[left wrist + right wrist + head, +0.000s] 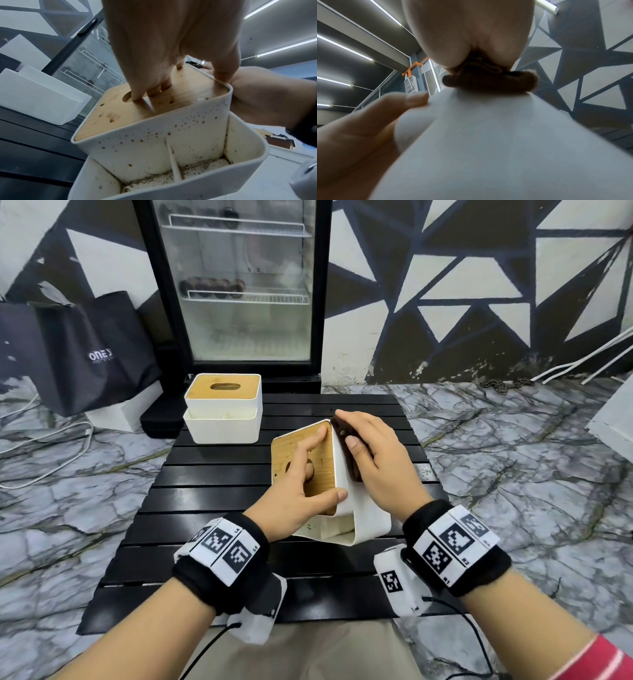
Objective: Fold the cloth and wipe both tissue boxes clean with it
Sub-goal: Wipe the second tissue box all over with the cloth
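A white tissue box [368, 525] with a wooden lid [291, 446] is tipped on its side over the black table, lid facing left. My left hand [305, 474] grips it, with fingers hooked into the lid's slot [130, 97] and the thumb on the rim. The box's white wall [154, 142] is speckled with brown spots and its lower tray is grimy. My right hand [370, 446] holds a folded dark brown cloth [352, 467] pressed against the box's right side wall [488, 142], near its top; the cloth [489, 82] bulges under the palm. A second tissue box [222, 419] stands upright at the table's back left.
The black slatted table [212, 501] sits low on a marble-patterned floor. Behind it stands a glass-door fridge [239, 285]. A black tote bag [85, 354] leans at the left, with white cables [44, 446] on the floor nearby. The second box [39, 97] is close to my left hand.
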Action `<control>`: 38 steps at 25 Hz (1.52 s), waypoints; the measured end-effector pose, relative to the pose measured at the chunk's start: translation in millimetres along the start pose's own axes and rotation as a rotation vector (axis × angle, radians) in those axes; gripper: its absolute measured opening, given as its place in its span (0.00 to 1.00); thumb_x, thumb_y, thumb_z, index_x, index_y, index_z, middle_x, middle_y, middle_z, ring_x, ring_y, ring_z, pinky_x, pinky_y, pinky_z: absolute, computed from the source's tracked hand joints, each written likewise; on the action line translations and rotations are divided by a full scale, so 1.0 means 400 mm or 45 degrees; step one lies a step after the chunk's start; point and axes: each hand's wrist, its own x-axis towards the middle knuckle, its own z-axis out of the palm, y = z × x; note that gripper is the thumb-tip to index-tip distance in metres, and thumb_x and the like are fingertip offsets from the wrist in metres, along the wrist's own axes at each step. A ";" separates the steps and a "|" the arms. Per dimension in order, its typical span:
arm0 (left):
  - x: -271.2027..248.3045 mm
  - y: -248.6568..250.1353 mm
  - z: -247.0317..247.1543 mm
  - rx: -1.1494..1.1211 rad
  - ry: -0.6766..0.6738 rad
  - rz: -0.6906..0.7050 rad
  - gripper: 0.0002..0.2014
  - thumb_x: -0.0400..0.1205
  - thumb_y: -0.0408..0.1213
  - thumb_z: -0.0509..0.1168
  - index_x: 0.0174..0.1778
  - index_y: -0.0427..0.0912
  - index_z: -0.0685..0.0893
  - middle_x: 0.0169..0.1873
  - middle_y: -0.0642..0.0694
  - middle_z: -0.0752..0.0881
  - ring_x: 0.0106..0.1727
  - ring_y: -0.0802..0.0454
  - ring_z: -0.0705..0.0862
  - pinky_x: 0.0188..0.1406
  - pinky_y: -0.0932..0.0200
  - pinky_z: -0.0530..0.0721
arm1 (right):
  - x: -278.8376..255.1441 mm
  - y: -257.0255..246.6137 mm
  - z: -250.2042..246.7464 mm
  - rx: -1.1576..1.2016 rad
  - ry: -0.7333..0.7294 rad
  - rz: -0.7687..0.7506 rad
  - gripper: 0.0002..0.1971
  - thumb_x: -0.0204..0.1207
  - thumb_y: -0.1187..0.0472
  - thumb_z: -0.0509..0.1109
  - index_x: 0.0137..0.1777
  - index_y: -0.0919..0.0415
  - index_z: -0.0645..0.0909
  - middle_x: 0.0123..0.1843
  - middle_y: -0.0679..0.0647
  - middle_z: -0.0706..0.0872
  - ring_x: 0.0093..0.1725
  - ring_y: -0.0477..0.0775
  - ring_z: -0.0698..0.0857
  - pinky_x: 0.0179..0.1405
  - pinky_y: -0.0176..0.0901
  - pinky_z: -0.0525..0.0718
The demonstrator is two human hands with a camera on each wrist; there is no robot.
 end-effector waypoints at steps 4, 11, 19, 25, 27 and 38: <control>-0.012 0.011 0.001 -0.039 0.053 0.006 0.43 0.71 0.33 0.73 0.63 0.83 0.57 0.57 0.41 0.79 0.58 0.43 0.82 0.43 0.60 0.86 | 0.010 0.017 -0.031 -0.058 -0.087 0.070 0.19 0.81 0.60 0.54 0.71 0.54 0.72 0.67 0.49 0.77 0.68 0.50 0.71 0.70 0.41 0.64; -0.021 0.005 -0.025 -0.046 0.092 -0.101 0.52 0.58 0.41 0.77 0.68 0.85 0.54 0.59 0.36 0.80 0.63 0.43 0.81 0.46 0.50 0.88 | -0.010 0.019 -0.039 0.091 -0.013 0.184 0.18 0.81 0.67 0.58 0.69 0.56 0.75 0.64 0.48 0.77 0.62 0.40 0.73 0.61 0.18 0.64; -0.022 -0.044 -0.029 0.303 -0.008 -0.042 0.39 0.68 0.41 0.73 0.67 0.77 0.61 0.62 0.52 0.76 0.64 0.52 0.77 0.59 0.77 0.71 | -0.097 0.071 -0.014 0.255 -0.022 0.395 0.17 0.80 0.66 0.60 0.66 0.52 0.77 0.60 0.45 0.80 0.62 0.41 0.76 0.63 0.22 0.69; 0.013 -0.028 -0.011 -0.042 0.226 -0.121 0.28 0.72 0.57 0.70 0.61 0.81 0.62 0.67 0.40 0.78 0.63 0.50 0.81 0.54 0.65 0.78 | -0.103 0.062 -0.005 0.212 -0.053 0.368 0.17 0.81 0.66 0.60 0.67 0.53 0.77 0.60 0.43 0.79 0.60 0.33 0.75 0.60 0.17 0.66; 0.014 -0.025 -0.014 -0.072 0.250 -0.127 0.29 0.70 0.52 0.68 0.62 0.79 0.63 0.64 0.37 0.80 0.60 0.49 0.83 0.51 0.66 0.79 | -0.093 0.061 -0.011 0.205 -0.042 0.393 0.16 0.80 0.65 0.61 0.65 0.50 0.76 0.61 0.44 0.79 0.60 0.36 0.76 0.60 0.22 0.69; 0.006 -0.037 0.002 -0.014 0.137 -0.051 0.42 0.73 0.48 0.74 0.74 0.74 0.54 0.73 0.49 0.73 0.69 0.59 0.77 0.63 0.72 0.77 | -0.086 0.067 0.002 0.163 0.210 0.428 0.11 0.77 0.65 0.66 0.55 0.54 0.83 0.53 0.40 0.81 0.62 0.36 0.74 0.60 0.18 0.66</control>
